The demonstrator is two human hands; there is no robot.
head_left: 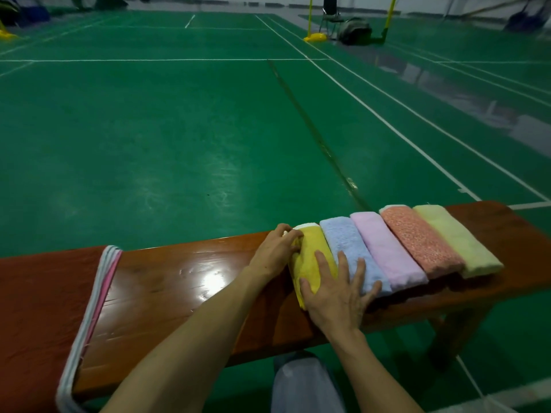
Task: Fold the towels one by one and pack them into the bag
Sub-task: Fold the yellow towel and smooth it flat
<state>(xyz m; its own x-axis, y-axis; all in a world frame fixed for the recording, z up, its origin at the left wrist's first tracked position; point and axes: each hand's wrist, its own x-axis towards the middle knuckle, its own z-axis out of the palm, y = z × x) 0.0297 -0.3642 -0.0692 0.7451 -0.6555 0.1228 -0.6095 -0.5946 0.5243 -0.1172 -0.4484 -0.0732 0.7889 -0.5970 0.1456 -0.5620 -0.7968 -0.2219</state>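
Left hand (280,245) pinches the yellow towel (313,257); the flat, spread right hand (337,293) overlaps the blue towel (348,242) near the bench's (179,278) near edge, so sliding could rumple both.

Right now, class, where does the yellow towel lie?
In the head view, the yellow towel lies on the bench, leftmost in the row, beside the blue towel.

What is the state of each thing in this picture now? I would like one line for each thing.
yellow towel: folded, on the bench, under both hands.
blue towel: folded, right fingers resting on it.
pink towel: folded, untouched.
orange towel: folded, untouched.
pale green towel: folded, untouched.
bag: lying flat, mouth toward the towels.
left hand: gripping the yellow towel's far end.
right hand: fingers straight, pressing down.
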